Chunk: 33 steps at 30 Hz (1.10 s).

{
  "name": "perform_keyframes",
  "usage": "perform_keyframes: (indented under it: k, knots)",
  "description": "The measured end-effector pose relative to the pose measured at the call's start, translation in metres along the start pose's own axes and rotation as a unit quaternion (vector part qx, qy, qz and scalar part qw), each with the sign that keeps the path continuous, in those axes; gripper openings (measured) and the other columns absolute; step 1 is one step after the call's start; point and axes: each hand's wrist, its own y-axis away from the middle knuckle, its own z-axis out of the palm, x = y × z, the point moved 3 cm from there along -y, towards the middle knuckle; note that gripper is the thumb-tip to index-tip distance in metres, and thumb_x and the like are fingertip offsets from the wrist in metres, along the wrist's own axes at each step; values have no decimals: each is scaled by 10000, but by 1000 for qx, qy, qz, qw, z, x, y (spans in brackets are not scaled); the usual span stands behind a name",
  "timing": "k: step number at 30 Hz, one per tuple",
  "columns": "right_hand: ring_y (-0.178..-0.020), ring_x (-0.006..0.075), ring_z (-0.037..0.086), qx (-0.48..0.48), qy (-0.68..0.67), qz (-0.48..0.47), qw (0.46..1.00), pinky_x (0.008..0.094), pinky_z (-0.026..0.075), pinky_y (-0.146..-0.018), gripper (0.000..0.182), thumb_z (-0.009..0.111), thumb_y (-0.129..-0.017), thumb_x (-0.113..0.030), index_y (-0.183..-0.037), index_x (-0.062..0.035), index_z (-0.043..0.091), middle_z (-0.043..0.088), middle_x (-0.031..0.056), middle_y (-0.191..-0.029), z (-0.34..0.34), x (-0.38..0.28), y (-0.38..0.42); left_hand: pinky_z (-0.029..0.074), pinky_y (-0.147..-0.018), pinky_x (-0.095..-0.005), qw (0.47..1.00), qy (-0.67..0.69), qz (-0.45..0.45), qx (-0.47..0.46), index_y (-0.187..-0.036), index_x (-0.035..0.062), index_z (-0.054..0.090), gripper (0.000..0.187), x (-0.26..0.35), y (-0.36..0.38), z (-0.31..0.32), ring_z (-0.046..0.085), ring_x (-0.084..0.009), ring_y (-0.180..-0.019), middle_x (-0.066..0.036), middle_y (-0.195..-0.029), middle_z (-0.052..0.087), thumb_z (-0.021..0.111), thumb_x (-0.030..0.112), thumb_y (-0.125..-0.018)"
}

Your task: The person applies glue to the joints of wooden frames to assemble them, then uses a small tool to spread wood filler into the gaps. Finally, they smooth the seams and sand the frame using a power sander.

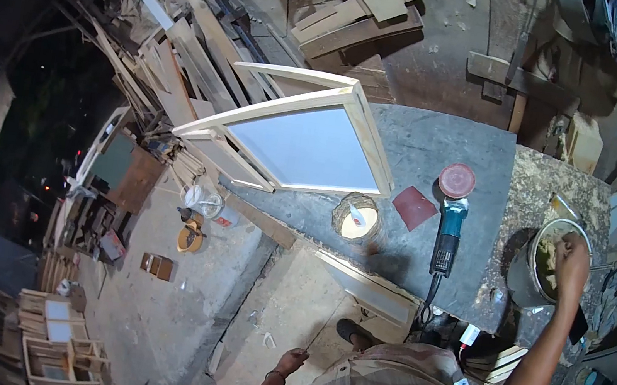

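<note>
At the right of the head view, my right hand (571, 266) reaches over the rim of a metal pot (522, 266). Its fingers are curled down inside; what they grip, if anything, is hidden. Pale yellowish matter (548, 249) shows in the pot beside the fingertips. Low in the view, my left hand (292, 362) hangs in front of my body, fingers closed; whether something small is in them I cannot make out. An angle grinder (448, 238) with a red disc, a red sandpaper piece (415, 209) and a bowl of cream-coloured paste (358, 222) lie on the grey bench (439, 143).
A wooden frame with pale panels (306, 149) stands on the bench's left part. The grinder's cord (431, 294) drops over the near edge. Wood boards (363, 13) are piled behind. On the floor to the left are a yellow container (190, 239) and a small box (156, 266).
</note>
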Motion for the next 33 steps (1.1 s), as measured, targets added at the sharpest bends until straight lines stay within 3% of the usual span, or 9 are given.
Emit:
perform_keyframes:
  k: [7, 10, 15, 18, 20, 22, 25, 28, 33]
  knots:
    - [-918, 443, 670, -191, 135, -41, 971, 513, 528, -846, 339, 746, -805, -324, -949, -17, 723, 696, 269, -959, 50, 50, -3, 526, -715, -276, 992, 85, 92, 24, -1129, 46, 692, 291, 42, -12, -37, 638, -118, -807, -17, -929, 701, 664, 296, -983]
    - [-930, 444, 671, -211, 135, -38, 967, 515, 525, -853, 318, 734, -816, -317, -927, -20, 727, 697, 268, -960, 57, 45, 0, 489, -664, -265, 977, 62, 191, 71, -1066, 47, 713, 330, 138, -13, -82, 609, -89, -782, 8, -901, 685, 596, 353, -1024]
    - [-889, 471, 663, -154, 126, -21, 980, 515, 526, -817, 336, 699, -854, -325, -893, 9, 712, 681, 291, -904, 91, 90, -2, 480, -839, -272, 917, -14, 372, 143, -1155, 16, 691, 300, 380, 15, -160, 602, -120, -921, -24, -1013, 692, 610, 271, -1021]
    - [-1005, 467, 617, -174, 112, 14, 978, 486, 513, -874, 385, 732, -694, -27, -1072, -7, 662, 653, 258, -1016, 61, 89, -1, 474, -896, -299, 842, -67, 492, 208, -1199, 29, 673, 272, 521, 47, -190, 603, -156, -998, -53, -1099, 686, 632, 205, -996]
    - [-1036, 421, 629, -65, 53, 2, 996, 467, 517, -880, 429, 753, -690, 11, -1104, -3, 638, 649, 239, -1067, 32, 100, 6, 475, -898, -303, 788, -104, 552, 250, -1221, 41, 662, 276, 596, 43, -212, 607, -172, -1022, -71, -1133, 681, 633, 184, -987]
    - [-1048, 344, 643, -23, -54, 31, 998, 437, 521, -877, 352, 710, -815, -32, -1156, 2, 631, 659, 200, -1112, -10, 78, 14, 476, -889, -307, 695, -149, 651, 266, -1211, 39, 654, 272, 662, 38, -225, 622, -196, -1027, -97, -1162, 671, 628, 185, -983]
    - [-1048, 210, 636, 44, -240, -14, 970, 349, 526, -876, 386, 593, -975, -132, -1346, -27, 593, 664, 117, -1196, -6, 56, 11, 458, -968, -375, 723, -183, 596, 298, -1181, 8, 645, 315, 733, 14, -229, 611, -273, -1101, -144, -1141, 656, 596, 268, -1009]
    - [-984, 163, 647, -13, -389, 1, 921, 304, 534, -813, 398, 590, -976, -139, -1359, -33, 592, 666, 91, -1173, -6, -93, 12, 431, -1025, -413, 676, -240, 631, 297, -1194, -16, 633, 390, 767, -22, -229, 588, -329, -1140, -183, -1167, 651, 550, 329, -1031]
    - [-803, 128, 653, -199, -664, -71, 718, 272, 535, -667, 328, 569, -1035, -212, -1325, -65, 615, 688, 73, -1015, 93, -249, -2, 344, -1144, -397, 781, -224, 549, 197, -1337, -73, 560, 619, 765, -48, -208, 508, -362, -1321, -250, -1371, 573, 388, 464, -1081]
